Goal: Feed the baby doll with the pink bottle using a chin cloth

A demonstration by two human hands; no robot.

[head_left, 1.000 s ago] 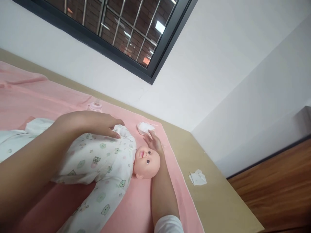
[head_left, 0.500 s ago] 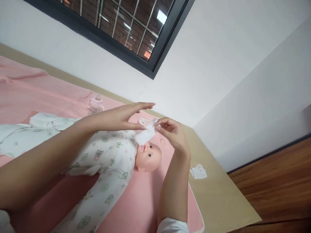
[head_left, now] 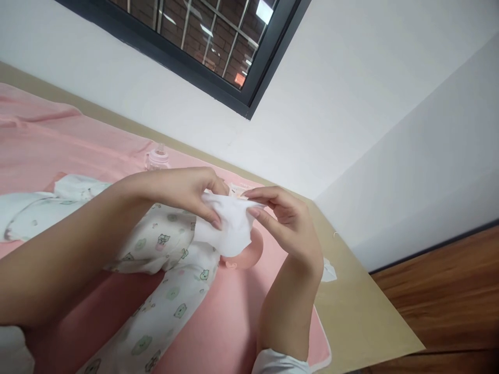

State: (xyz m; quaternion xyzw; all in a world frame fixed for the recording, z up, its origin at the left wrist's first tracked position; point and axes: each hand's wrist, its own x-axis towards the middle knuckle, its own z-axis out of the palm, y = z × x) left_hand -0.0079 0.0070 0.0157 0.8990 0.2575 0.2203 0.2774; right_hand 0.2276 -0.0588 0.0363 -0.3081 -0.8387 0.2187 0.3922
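A white wipe [head_left: 230,226] is stretched between my two hands, above the head of a baby doll [head_left: 255,249]. My left hand [head_left: 195,195] pinches the wipe's left side, thumb in front. At its right corner, my right hand [head_left: 283,218] grips it between thumb and fingers. The doll lies on its back in a white sleepsuit [head_left: 167,291] with green animal prints. Most of its face is hidden behind the wipe.
Under the doll is a pink mat [head_left: 218,322] on a wooden table [head_left: 362,311]. A baby bottle [head_left: 158,157] stands near the wall. Behind my right wrist lies a crumpled white wipe [head_left: 328,271]. A printed packet [head_left: 237,190] sits partly hidden behind my hands.
My left hand has closed on the wipe, which is now spread wider and covers more of the doll's face. My right hand has shifted slightly right. The view has tilted a little.
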